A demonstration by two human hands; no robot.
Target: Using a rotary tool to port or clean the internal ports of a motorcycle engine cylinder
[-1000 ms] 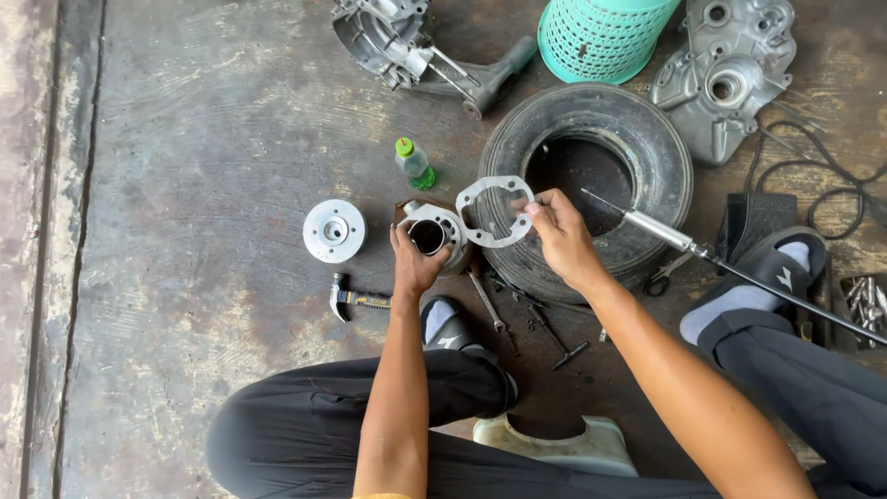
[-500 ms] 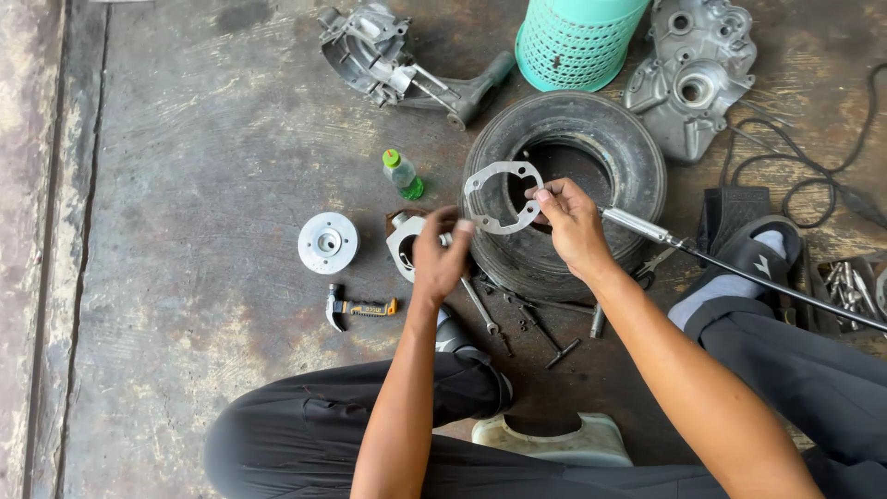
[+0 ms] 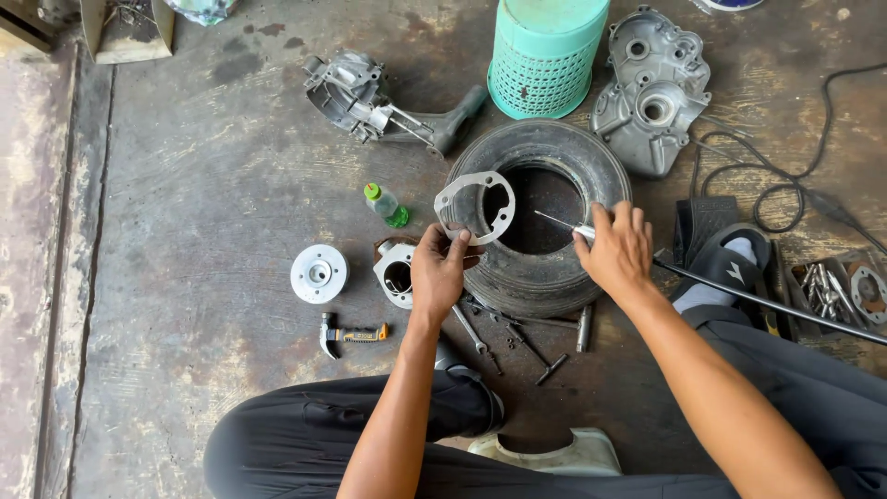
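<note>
Head view: gasket (image 3: 474,207) pinched above left hand (image 3: 438,273) fingers (image 3: 459,242).

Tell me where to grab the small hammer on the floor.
Take the hammer by its orange-and-black handle, coming from above. It lies flat with the handle pointing right, toward the left hand, and the metal head at the left end.

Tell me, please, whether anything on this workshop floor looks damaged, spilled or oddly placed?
Nothing looks broken. The floor shows dark stains, and loose tools lie scattered by the tyre. A small hammer lies on its side. The left hand holds a thin gasket up over the tyre; the right hand grips a slim pointed tool.
</note>
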